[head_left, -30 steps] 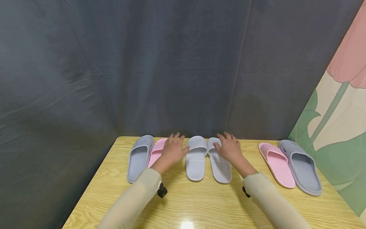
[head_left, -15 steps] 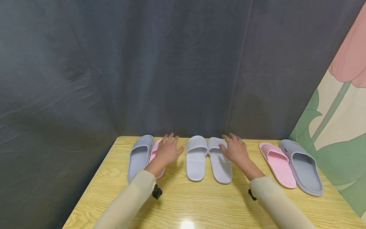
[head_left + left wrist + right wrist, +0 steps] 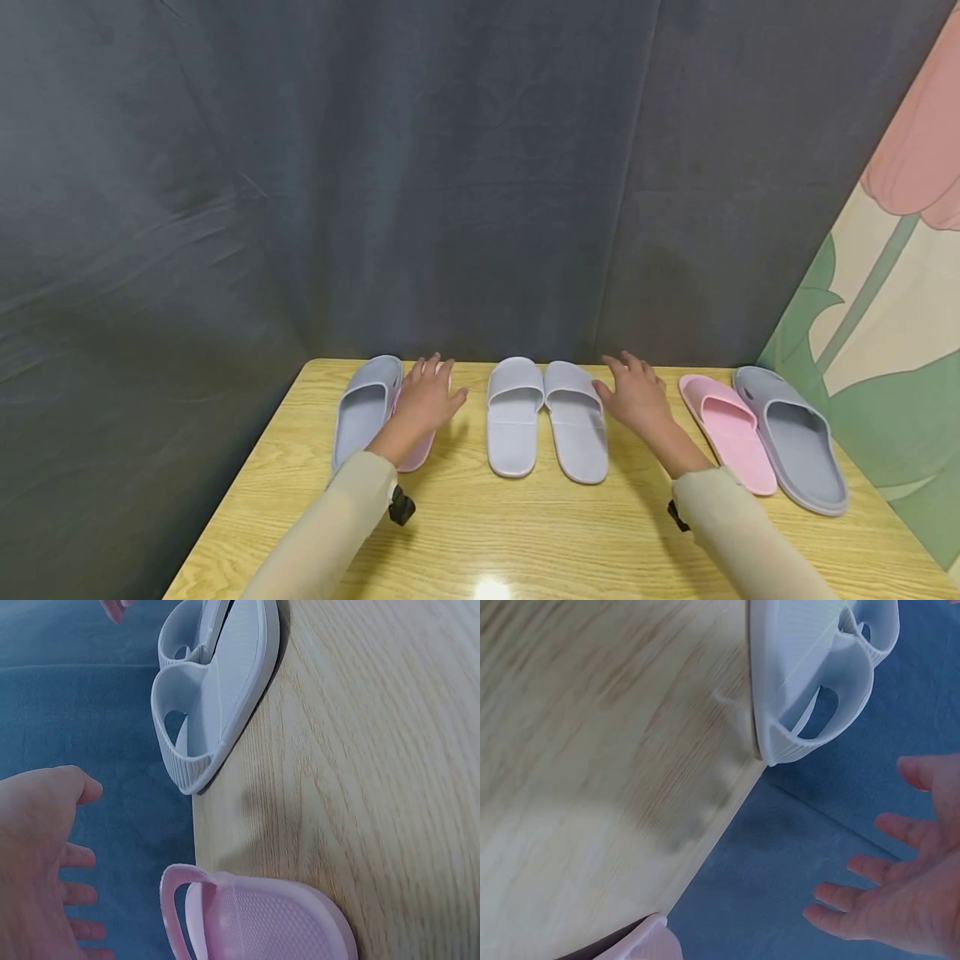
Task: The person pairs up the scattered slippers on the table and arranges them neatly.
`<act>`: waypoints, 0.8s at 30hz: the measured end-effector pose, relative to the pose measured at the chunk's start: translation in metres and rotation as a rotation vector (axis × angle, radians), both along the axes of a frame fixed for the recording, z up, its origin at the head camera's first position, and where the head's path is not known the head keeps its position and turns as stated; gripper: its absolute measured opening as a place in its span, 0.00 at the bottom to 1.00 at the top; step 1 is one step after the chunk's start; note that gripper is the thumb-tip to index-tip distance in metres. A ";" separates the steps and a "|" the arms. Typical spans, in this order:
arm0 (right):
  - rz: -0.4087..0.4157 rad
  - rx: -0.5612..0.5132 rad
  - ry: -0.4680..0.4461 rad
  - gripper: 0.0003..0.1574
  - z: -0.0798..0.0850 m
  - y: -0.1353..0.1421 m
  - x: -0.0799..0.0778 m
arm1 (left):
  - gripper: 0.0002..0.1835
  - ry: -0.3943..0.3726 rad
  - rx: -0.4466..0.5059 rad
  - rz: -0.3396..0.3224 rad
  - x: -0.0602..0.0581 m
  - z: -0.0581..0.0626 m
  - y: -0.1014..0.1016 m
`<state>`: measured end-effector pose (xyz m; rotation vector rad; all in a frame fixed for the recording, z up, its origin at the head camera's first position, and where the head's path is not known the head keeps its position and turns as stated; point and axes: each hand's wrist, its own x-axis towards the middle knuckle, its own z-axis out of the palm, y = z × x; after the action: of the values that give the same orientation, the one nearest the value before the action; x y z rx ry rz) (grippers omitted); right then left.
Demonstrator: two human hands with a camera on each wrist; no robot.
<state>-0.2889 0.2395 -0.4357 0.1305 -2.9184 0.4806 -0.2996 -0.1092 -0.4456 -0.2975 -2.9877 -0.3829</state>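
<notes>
My left hand (image 3: 426, 400) hovers with fingers spread over the left pink slipper (image 3: 417, 454), hiding most of it; in the left wrist view the hand (image 3: 37, 855) holds nothing. My right hand (image 3: 637, 393) is held over the table, just right of the white pair, fingers extended; in the right wrist view the hand (image 3: 907, 877) is likewise bare of any object. Between the hands lie a left white slipper (image 3: 513, 442) and a right white slipper (image 3: 581, 446), their toe ends close together and heels apart.
A grey slipper (image 3: 362, 417) lies at the left beside the pink one. Toward the right lie another pink slipper (image 3: 738, 446) and another grey slipper (image 3: 804, 454), side by side. All are on the wooden table (image 3: 465, 533). Behind it hangs a dark curtain (image 3: 465, 183); a flower-patterned panel (image 3: 885, 367) stands at the right.
Both hands have moved apart: the left leftward from beside the white pair to over the pink slipper, the right rightward off the right white slipper. The slippers have stayed put.
</notes>
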 end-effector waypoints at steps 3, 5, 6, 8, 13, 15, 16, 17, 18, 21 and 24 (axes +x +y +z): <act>-0.003 0.001 0.002 0.36 0.000 0.005 0.001 | 0.37 0.000 0.004 0.006 -0.001 -0.001 -0.004; -0.005 -0.002 0.000 0.37 0.000 0.007 0.002 | 0.37 -0.002 0.006 0.008 -0.002 -0.002 -0.007; -0.006 -0.006 -0.003 0.37 0.000 0.008 0.003 | 0.37 -0.005 0.014 0.009 -0.002 -0.003 -0.009; -0.011 -0.014 -0.010 0.37 -0.001 0.011 0.003 | 0.37 -0.014 0.027 0.008 -0.002 -0.004 -0.011; -0.016 -0.025 -0.020 0.37 -0.003 0.015 0.004 | 0.37 -0.018 0.040 0.016 -0.003 -0.006 -0.016; -0.012 -0.022 -0.018 0.37 -0.005 0.017 0.004 | 0.37 -0.017 0.050 0.022 -0.002 -0.006 -0.017; -0.010 -0.019 -0.015 0.37 -0.006 0.019 0.004 | 0.37 -0.019 0.057 0.024 -0.002 -0.005 -0.017; -0.011 -0.017 -0.013 0.36 -0.007 0.020 0.004 | 0.37 -0.021 0.065 0.024 -0.002 -0.005 -0.018; -0.010 -0.016 -0.011 0.37 -0.007 0.021 0.004 | 0.37 -0.024 0.069 0.025 -0.001 -0.004 -0.018; -0.010 -0.020 -0.011 0.37 -0.010 0.026 0.004 | 0.37 -0.020 0.084 0.024 -0.002 -0.005 -0.018; -0.015 -0.024 -0.020 0.37 -0.011 0.031 0.004 | 0.36 -0.018 0.091 0.027 -0.003 -0.008 -0.019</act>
<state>-0.2847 0.2707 -0.4468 0.1008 -2.9303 0.5169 -0.3027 -0.1280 -0.4534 -0.2466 -2.9774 -0.5193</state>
